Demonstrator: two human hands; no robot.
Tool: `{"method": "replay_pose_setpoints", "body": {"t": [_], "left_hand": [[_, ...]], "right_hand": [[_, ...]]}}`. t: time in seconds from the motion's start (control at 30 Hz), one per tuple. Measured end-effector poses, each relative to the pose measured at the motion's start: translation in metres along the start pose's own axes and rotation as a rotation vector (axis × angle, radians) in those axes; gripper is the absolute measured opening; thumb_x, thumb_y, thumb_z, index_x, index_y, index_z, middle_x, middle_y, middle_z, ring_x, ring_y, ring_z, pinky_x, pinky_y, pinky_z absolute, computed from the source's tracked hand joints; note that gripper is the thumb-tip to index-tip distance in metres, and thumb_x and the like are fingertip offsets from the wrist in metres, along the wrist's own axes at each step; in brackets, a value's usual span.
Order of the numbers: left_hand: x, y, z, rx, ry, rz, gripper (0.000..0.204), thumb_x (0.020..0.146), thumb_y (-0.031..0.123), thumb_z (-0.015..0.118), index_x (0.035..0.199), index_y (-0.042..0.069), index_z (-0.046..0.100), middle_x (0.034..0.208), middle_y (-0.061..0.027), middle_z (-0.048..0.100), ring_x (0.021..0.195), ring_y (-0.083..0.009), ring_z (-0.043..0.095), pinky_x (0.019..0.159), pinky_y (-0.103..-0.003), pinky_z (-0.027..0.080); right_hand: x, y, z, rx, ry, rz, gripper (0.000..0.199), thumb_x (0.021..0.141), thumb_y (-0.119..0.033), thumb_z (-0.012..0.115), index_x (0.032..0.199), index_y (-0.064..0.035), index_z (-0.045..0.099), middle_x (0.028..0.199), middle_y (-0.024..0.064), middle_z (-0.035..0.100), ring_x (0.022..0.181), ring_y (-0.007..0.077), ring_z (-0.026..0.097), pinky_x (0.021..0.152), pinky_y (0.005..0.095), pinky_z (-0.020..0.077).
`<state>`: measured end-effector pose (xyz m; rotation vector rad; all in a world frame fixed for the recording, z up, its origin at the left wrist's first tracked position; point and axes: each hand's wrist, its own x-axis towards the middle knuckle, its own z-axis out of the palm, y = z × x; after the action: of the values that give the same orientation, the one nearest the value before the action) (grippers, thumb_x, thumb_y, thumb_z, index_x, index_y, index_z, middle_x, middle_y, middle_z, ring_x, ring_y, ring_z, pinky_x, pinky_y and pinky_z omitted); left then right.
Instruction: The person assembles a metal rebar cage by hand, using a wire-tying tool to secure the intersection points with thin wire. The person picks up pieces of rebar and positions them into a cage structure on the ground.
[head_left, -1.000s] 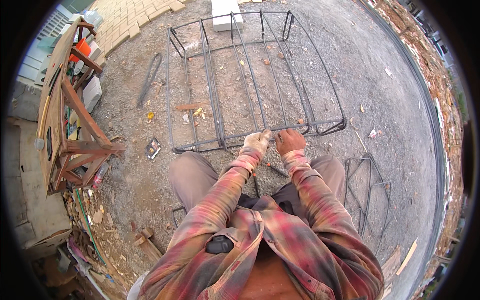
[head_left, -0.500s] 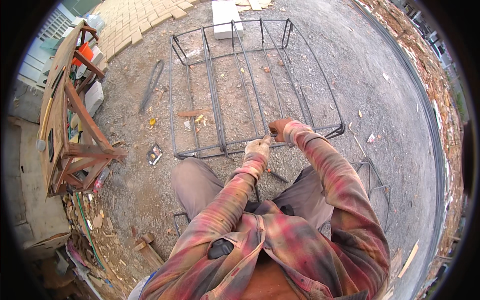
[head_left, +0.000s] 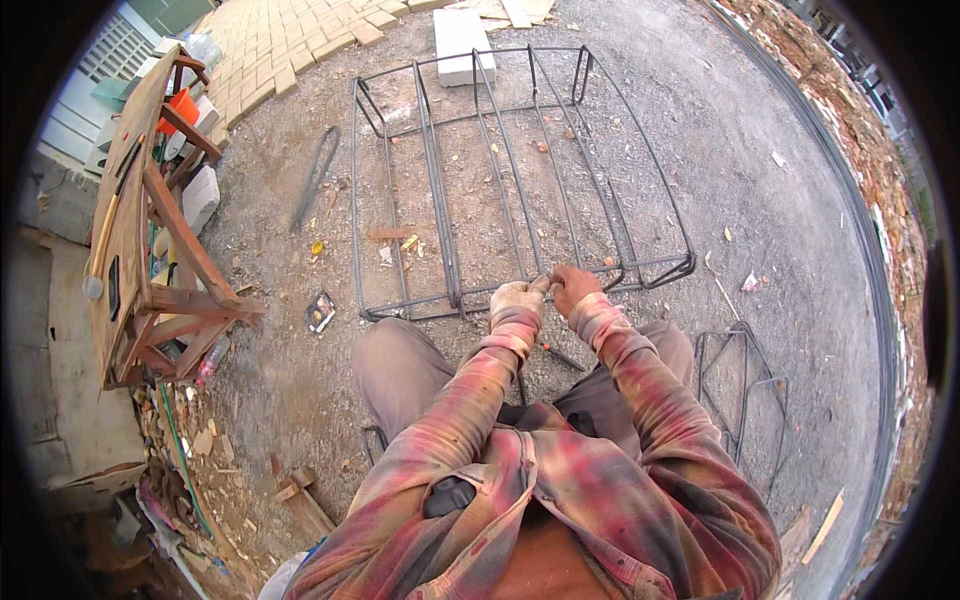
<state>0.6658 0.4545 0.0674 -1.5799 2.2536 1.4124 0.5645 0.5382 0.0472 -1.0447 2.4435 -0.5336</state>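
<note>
A frame of dark steel rebar lies on the gravel in front of me, long bars crossing between its near and far ends. At its near edge, my left hand, in a pale work glove, is closed beside a bar crossing. Close against it, my right hand, bare, has its fingers pinched together at the same crossing. Whatever is between the fingers is too small and hidden to make out. Below the hands a short dark rod shows between my knees.
On the left stands a wooden workbench with an orange bucket behind it. A white block sits at the frame's far end. Smaller bent rebar pieces lie right of my knee. Long dark bars run along the right.
My right hand has come down and nearer, from above the crossing to beside my left hand. The left hand stays at the near bar. The view has shifted slightly.
</note>
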Motion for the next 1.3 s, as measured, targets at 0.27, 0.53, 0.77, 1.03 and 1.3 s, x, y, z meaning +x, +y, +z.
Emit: {"method": "replay_pose_setpoints", "body": {"t": [0.27,0.53,0.77,1.03,1.3], "left_hand": [[0.011,-0.010,0.008,-0.037,0.042,0.053,0.048,0.078,0.048,0.058,0.084,0.001,0.068,0.076,-0.0204,0.064,0.077,-0.0317,0.063,0.072,-0.037,0.046],[0.000,-0.002,0.006,-0.112,-0.025,0.017,0.049,0.078,0.048,0.058,0.084,0.000,0.067,0.075,-0.0195,0.064,0.074,-0.0306,0.063,0.071,-0.037,0.045],[0.031,-0.030,0.023,-0.187,0.019,0.064,0.042,0.079,0.037,0.064,0.084,-0.005,0.067,0.071,-0.0068,0.064,0.067,-0.0116,0.055,0.064,-0.029,0.044],[0.040,-0.042,0.026,-0.477,-0.063,0.030,0.031,0.079,0.025,0.066,0.087,-0.005,0.066,0.076,-0.0065,0.064,0.066,-0.0135,0.056,0.062,-0.027,0.044],[0.031,-0.022,0.010,-0.301,-0.125,0.098,0.026,0.077,0.023,0.065,0.080,-0.003,0.066,0.072,-0.0081,0.063,0.063,-0.0202,0.057,0.058,-0.032,0.044]], "right_hand": [[-0.005,0.006,0.033,0.398,0.208,0.120,0.014,0.074,-0.012,0.057,0.082,-0.0027,0.063,0.077,0.0146,0.064,0.074,0.0276,0.063,0.069,0.0343,0.0477],[-0.015,0.001,0.047,0.627,0.430,0.133,0.012,0.074,-0.011,0.056,0.080,-0.0011,0.061,0.074,0.0148,0.063,0.070,0.0272,0.061,0.067,0.0341,0.0470],[-0.014,-0.003,0.050,0.648,0.431,0.097,0.014,0.074,-0.012,0.056,0.080,-0.0013,0.062,0.076,0.0159,0.063,0.072,0.0282,0.062,0.067,0.0351,0.0476],[-0.024,-0.007,0.055,0.667,0.472,0.082,0.013,0.076,-0.013,0.057,0.082,-0.0039,0.063,0.077,0.0139,0.063,0.072,0.0277,0.062,0.066,0.0348,0.0477],[-0.028,-0.010,0.062,0.707,0.505,0.099,0.015,0.078,-0.015,0.057,0.084,-0.0026,0.063,0.077,0.0167,0.062,0.072,0.0317,0.062,0.065,0.0362,0.0472]]}}
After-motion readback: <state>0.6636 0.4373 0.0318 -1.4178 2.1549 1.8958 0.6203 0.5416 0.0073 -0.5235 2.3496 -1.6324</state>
